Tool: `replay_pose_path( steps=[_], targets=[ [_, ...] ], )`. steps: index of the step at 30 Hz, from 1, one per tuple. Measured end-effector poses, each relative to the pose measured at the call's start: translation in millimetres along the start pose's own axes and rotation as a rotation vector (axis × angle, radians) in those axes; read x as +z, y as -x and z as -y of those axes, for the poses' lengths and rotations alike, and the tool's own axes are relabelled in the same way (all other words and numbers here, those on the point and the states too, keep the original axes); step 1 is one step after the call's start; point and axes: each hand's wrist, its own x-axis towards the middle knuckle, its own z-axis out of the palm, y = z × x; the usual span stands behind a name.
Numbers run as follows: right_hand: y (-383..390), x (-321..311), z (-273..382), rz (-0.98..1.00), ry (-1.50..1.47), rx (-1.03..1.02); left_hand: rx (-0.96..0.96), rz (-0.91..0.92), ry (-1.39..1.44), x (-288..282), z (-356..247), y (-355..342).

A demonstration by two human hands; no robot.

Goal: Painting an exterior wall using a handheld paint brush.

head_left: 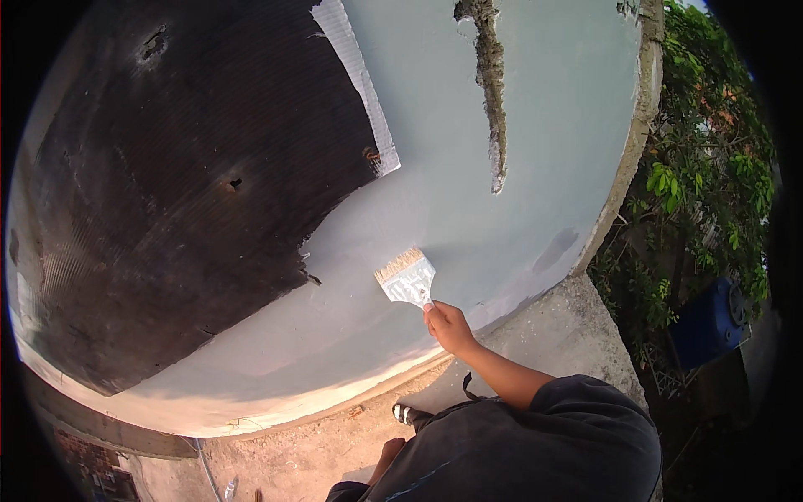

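My right hand (449, 327) is wrapped round the handle of a wide, flat paintbrush (408, 284), its pale bristles pointing up and away from me. White smears mark the ferrule of the brush. The bristles are at the pale blue-grey wall (502, 243); whether they touch it or stand just off it I cannot tell. Low at my side hangs my left hand (388, 458), mostly hidden by my dark clothing, so its fingers cannot be read.
A large dark corrugated panel (209, 217) with ragged edges and a white strip (364, 92) covers the wall's left. A rough groove (492, 84) runs down the wall. Below lies a concrete floor (301, 464). Leafy branches (669, 180) and a blue tank (709, 325) stand right.
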Motion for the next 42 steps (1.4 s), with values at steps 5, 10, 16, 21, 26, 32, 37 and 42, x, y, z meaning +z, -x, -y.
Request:
replay_pose_path(
  steps=[5, 10, 16, 21, 26, 32, 37, 42],
  targets=[
    [13, 4, 15, 0.021, -0.152, 0.129, -0.026, 0.056, -0.01, 2, 4, 15],
    [-32, 17, 94, 0.054, -0.119, -0.099, -0.015, 0.202, -0.146, 3, 6, 21],
    [-29, 27, 44, 0.062, -0.12, -0.038, -0.052, 0.067, -0.039, 4, 2, 9],
    [15, 23, 2, 0.068, -0.102, 0.182, -0.068, 0.055, -0.006, 6, 4, 8],
    [-7, 37, 63, 0.096, -0.111, 0.02, -0.099, 0.109, 0.086, 1, -3, 16],
    [-40, 48, 86, 0.014, 0.059, -0.161, -0.084, 0.118, 0.01, 6, -1, 13],
    [-8, 28, 7, -0.048, 0.158, -0.099, -0.094, 0.085, 0.047, 11, 1, 14],
    [4, 29, 25, -0.012, 0.089, 0.034, -0.51, 0.029, 0.595, 15, -4, 21]
  ],
)
